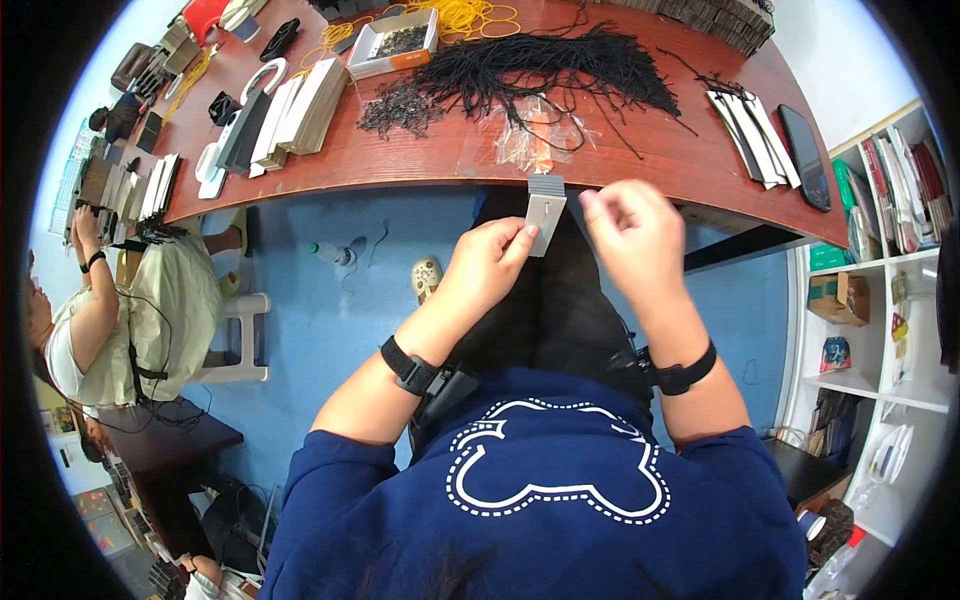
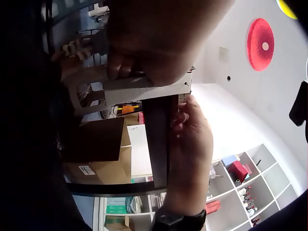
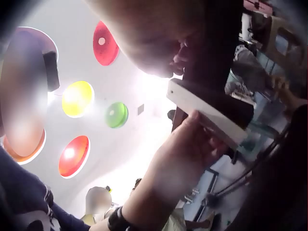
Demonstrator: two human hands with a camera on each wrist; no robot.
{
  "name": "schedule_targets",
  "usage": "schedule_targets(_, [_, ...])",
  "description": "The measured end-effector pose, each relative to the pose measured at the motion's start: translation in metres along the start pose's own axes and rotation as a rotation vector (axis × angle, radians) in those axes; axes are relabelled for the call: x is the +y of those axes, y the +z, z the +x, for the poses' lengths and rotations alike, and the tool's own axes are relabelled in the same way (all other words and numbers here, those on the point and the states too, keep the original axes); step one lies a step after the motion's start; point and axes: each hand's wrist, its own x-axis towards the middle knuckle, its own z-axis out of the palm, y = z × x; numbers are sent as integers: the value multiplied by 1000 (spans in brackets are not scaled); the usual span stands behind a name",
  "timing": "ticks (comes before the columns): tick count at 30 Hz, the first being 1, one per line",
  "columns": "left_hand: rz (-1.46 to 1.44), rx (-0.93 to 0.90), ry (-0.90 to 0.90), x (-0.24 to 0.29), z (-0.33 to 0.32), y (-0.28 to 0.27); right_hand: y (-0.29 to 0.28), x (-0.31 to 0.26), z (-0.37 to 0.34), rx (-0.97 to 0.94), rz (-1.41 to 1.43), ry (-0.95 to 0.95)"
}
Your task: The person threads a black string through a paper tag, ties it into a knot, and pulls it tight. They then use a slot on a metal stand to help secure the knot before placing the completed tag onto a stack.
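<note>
My left hand (image 1: pixel 487 265) grips a thin stack of pale hang tags (image 1: pixel 544 215) near its lower end, thumb on top. The stack's far end, with a small hole, points toward the table edge; its edges look grey and layered. In the right wrist view the tags (image 3: pixel 207 114) lie across my left fingers, the hole at the free end. My right hand (image 1: pixel 640 240) is raised just right of the stack, blurred, with curled fingers. In the left wrist view those right fingers (image 2: pixel 180 120) are close to the holed end; I cannot tell whether they pinch anything.
On the red-brown table (image 1: pixel 440 160) lie a heap of black cords (image 1: pixel 560 70), small black pieces (image 1: pixel 400 108), an open box (image 1: pixel 393 45) and clear plastic wrapping (image 1: pixel 520 140). Tag stacks (image 1: pixel 305 110) stand left; strung tags (image 1: pixel 750 138) and a phone (image 1: pixel 803 155) lie right. Another person (image 1: pixel 120 300) sits left.
</note>
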Motion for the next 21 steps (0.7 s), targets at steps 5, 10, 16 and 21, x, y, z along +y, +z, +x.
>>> schedule_targets(5, [222,138,139,18,-2,-15,-25,25,37,122,-282,-107])
schedule_targets(10, [108,185,178,49,2,-34,-26,38,52,13,-288,-116])
schedule_targets(16, [-959,-337,-470,105,26,-17,-51,5,27,-305,539,192])
schedule_targets(21, [-1089,-178,-327,107,68,-14,-73,9,-1,-333,906,212])
